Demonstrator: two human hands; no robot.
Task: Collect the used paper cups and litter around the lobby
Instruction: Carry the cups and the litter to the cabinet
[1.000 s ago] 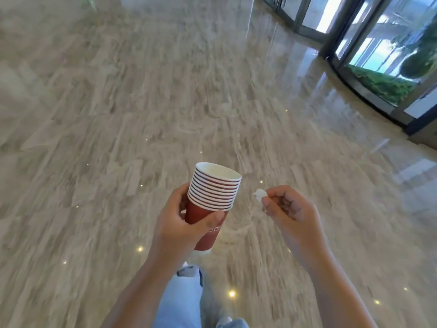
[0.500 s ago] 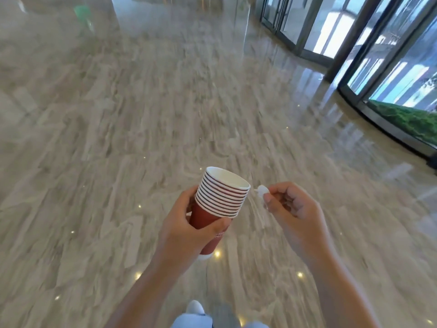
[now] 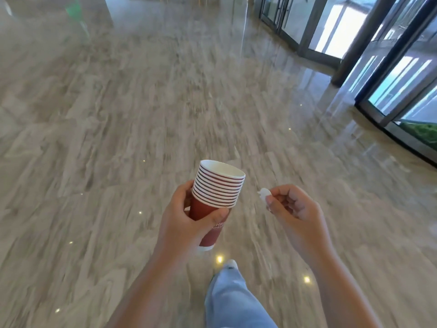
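Left hand [image 3: 189,223] wraps the light, crushable stack of nested red paper cups [image 3: 216,195] at its lower wall, while right hand [image 3: 293,209] pinches a flimsy white paper scrap [image 3: 264,193] at fingertip.

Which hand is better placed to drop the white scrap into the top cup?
The right hand: it pinches the white scrap just beside the open rim, while the left hand is busy gripping the cup stack.
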